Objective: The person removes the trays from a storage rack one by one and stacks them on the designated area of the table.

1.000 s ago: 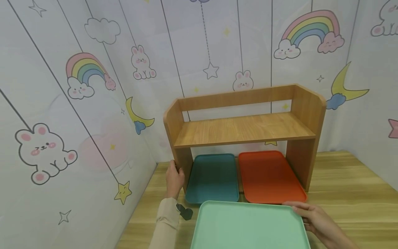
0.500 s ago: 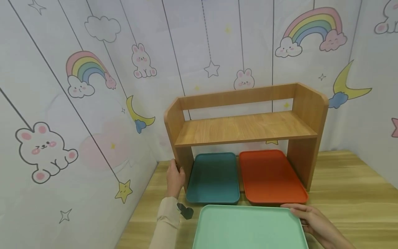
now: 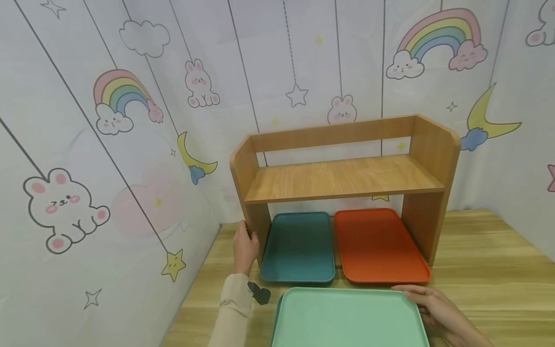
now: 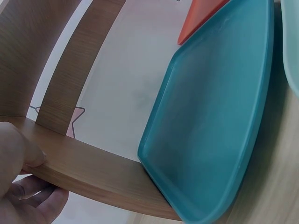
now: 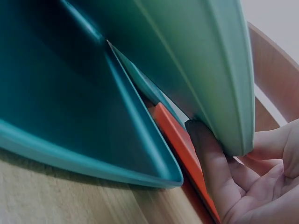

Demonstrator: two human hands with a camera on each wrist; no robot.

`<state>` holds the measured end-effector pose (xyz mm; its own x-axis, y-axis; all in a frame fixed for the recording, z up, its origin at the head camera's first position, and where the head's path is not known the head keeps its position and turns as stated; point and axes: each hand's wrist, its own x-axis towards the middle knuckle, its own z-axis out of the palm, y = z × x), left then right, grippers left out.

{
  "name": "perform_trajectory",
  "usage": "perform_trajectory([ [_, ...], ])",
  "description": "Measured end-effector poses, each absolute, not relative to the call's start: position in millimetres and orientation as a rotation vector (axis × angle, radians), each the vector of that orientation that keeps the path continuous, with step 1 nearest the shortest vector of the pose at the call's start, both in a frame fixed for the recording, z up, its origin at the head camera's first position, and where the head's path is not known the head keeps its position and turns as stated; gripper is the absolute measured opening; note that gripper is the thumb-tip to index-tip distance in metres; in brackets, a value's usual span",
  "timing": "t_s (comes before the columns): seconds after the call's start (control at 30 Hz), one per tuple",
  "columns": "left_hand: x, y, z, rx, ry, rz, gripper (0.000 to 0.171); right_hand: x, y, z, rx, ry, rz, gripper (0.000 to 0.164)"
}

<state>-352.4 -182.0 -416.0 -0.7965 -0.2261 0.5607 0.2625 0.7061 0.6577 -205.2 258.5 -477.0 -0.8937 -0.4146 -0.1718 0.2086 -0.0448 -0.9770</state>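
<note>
My left hand (image 3: 245, 246) grips the left side panel of a wooden desktop shelf (image 3: 342, 178). In the left wrist view, the thumb and fingers of that hand (image 4: 23, 186) lie on opposite faces of the panel. My right hand (image 3: 438, 308) holds a light green tray (image 3: 351, 318) by its right edge, in front of the shelf. The right wrist view shows the tray tilted above a teal tray (image 5: 70, 116), with fingertips under its rim. On the shelf's lower level lie a dark teal tray (image 3: 299, 248) at left and an orange-red tray (image 3: 379, 246) at right.
The wood-grain table (image 3: 485, 270) bears everything. A white wall curtain (image 3: 143, 159) with rabbits, rainbows and stars encloses the back and both sides. A dark wrist strap piece (image 3: 260, 293) sits beside the left sleeve (image 3: 231, 303).
The light green tray has dropped slightly toward me with my right hand. A teal edge now shows along its left side. My left hand keeps its grip on the panel.
</note>
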Motion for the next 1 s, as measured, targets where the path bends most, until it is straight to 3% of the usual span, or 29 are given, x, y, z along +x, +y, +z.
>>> perform_trajectory([
  [0.5,-353,-179,-415,-0.018,-2.297,-1.023,0.022,-215,255,-491,-0.137,1.897,-1.966,0.043],
  [0.73,-353,-179,-417,-0.034,-2.277,-1.045,0.021,-215,249,-494,0.029,2.034,-1.961,0.028],
  [1.0,-350,-179,-416,-0.049,-2.244,-1.011,0.021,-210,231,-491,0.215,2.302,-1.938,0.031],
])
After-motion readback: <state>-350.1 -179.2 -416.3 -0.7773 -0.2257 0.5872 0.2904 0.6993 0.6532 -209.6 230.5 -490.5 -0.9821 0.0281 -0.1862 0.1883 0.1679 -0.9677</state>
